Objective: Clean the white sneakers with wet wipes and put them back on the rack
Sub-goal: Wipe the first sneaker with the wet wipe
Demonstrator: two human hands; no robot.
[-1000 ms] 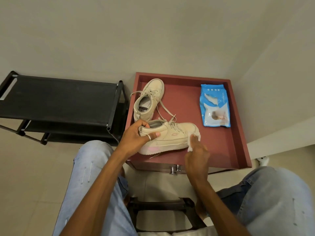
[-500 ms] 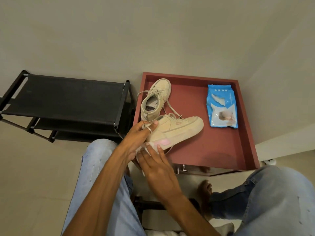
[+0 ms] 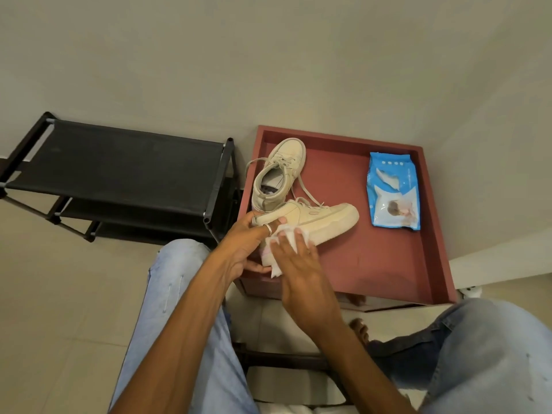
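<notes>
One sneaker (image 3: 279,174) behind near sneaker (image 3: 325,218); wipes pack (image 3: 393,191) right, rack (image 3: 119,162) left.

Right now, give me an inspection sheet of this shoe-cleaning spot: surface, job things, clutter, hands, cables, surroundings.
Surface: red tray-top table, holding both sneakers and the pack.
Job's things: near sneaker tipped on its side; far sneaker upright, laces loose; wet wipe on the near sneaker's heel end; wipes pack at right; black shoe rack at left.
Clutter: nothing seen.
Hands: left hand grips the near sneaker's heel; right hand presses the wet wipe with straight fingers.
Cables: nothing seen.
Surroundings: beige wall, tiled floor.
</notes>
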